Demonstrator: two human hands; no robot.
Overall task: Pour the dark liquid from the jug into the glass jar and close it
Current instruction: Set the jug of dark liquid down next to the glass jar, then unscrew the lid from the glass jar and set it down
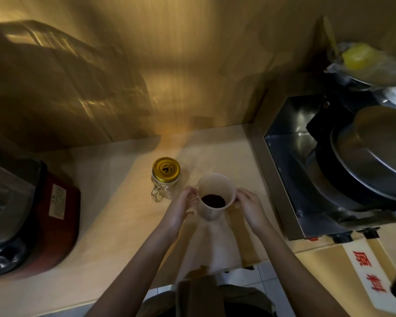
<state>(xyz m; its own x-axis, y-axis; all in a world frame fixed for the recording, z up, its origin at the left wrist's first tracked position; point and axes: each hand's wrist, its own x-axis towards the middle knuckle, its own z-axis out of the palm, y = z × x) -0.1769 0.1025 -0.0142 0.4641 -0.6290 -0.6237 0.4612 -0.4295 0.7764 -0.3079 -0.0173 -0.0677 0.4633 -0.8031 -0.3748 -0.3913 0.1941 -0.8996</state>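
A translucent white plastic jug (215, 188) stands upright on the wooden counter (114, 229), with dark liquid (213, 200) low inside it. My left hand (181, 207) grips the jug's handle on its left side. My right hand (249, 205) holds the jug's right wall. Just left of the jug and a little further back stands a clear glass jar (164, 186) with a side handle. A gold screw lid (166, 169) sits on top of the jar.
A red-based blender (32, 216) fills the counter's left side. To the right is a steel appliance (306, 179) with a large metal pan (375, 156) on it. A wooden wall rises behind. A white label with red characters (370, 280) lies at lower right.
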